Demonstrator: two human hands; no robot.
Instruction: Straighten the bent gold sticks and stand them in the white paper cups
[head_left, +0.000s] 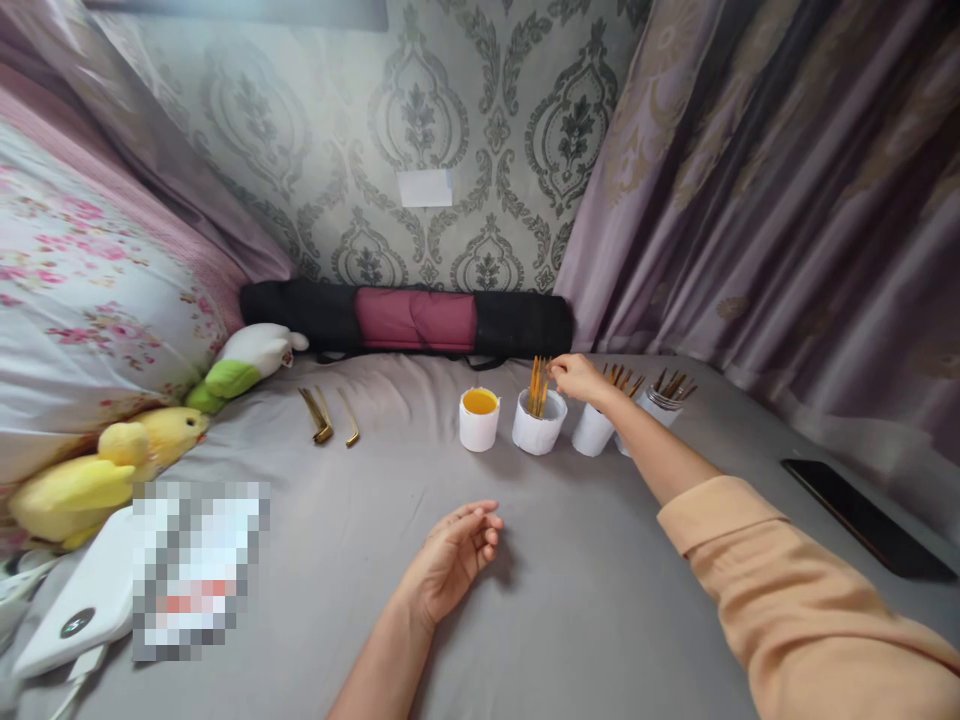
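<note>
Four white cups stand in a row on the grey bedsheet (360,520). The leftmost cup (478,419) shows only a yellow inside. The second cup (538,421) holds several golden sticks (538,385). My right hand (576,378) reaches out over this cup, fingers pinched on the tops of the sticks. Two more cups (593,428) (658,404) to the right hold golden and darker sticks. My left hand (454,555) rests on the sheet nearer to me, fingers loosely curled, holding nothing.
Golden utensils (322,415) lie on the sheet to the left. A black and maroon roll bag (409,318) lies along the wall. Plush toys (105,470) (244,365) sit at left, a white device (71,610) near the front left, a dark phone (862,515) at right.
</note>
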